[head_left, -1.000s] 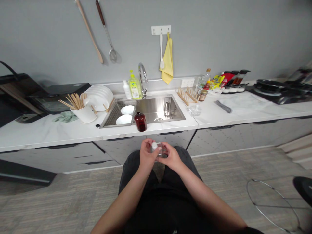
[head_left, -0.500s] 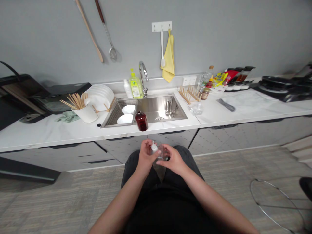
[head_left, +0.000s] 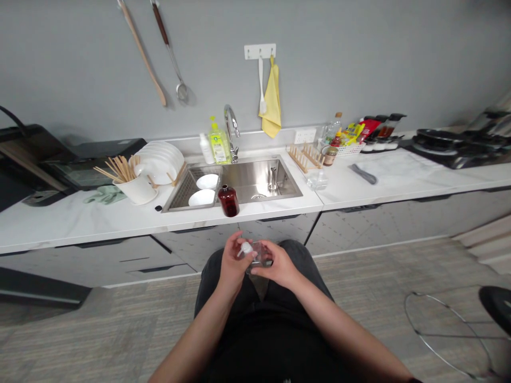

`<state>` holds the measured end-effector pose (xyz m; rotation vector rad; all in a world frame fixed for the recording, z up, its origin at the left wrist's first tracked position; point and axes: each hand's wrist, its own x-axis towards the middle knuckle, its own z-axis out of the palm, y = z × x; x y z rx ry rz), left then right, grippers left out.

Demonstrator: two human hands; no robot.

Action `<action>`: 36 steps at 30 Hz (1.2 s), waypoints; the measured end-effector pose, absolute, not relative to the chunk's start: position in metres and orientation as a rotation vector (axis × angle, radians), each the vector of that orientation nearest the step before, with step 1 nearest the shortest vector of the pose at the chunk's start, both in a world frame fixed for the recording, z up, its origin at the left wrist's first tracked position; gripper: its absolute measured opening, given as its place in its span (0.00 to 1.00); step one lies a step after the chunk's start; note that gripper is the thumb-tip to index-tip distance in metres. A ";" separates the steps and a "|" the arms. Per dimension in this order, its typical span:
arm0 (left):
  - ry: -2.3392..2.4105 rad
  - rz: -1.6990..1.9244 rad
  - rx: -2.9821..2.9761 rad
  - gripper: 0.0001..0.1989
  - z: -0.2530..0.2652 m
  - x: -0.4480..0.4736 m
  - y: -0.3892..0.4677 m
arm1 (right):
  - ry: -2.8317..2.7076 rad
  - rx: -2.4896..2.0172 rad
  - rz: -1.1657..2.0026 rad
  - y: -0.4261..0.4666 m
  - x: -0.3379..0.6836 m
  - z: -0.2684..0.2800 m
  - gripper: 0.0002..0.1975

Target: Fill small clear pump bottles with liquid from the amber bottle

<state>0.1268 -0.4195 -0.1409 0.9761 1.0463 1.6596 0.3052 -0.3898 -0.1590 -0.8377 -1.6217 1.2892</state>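
Note:
Above my lap, in front of the counter's edge, both hands are on a clear pump bottle [head_left: 259, 257] with a white pump head [head_left: 246, 248]. My left hand [head_left: 232, 261] has its thumb and fingers around the pump head, whose spout points to the left. My right hand [head_left: 280, 264] grips the clear body from the right side. Fingers cover part of the bottle, and its contents cannot be made out. Beyond my hands, an uncapped dark red-brown bottle [head_left: 229, 201] stands upright on the counter's front edge, before the sink.
The steel sink [head_left: 293, 183] holds white bowls [head_left: 202, 198] in a side basket. Behind it stand a yellow-green soap bottle [head_left: 219, 143] and a faucet [head_left: 231, 127]. A chopstick holder [head_left: 138, 190] is left; a wooden rack [head_left: 306, 158] and a clear container [head_left: 318, 181] are right.
The pump head has turned: its spout pointed away from me and now points left. Both hands still hold the clear bottle. The whole view has shifted slightly.

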 end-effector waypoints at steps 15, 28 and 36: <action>0.948 1.664 0.944 0.37 -0.151 0.123 -0.426 | -1.627 -0.833 1.299 -0.389 0.308 -0.158 0.40; 1.068 1.593 1.169 0.19 -0.121 0.117 -0.413 | -1.632 -0.848 1.258 -0.388 0.307 -0.156 0.40; 1.107 1.607 1.080 0.26 -0.138 0.114 -0.415 | -1.624 -0.830 1.278 -0.386 0.309 -0.155 0.39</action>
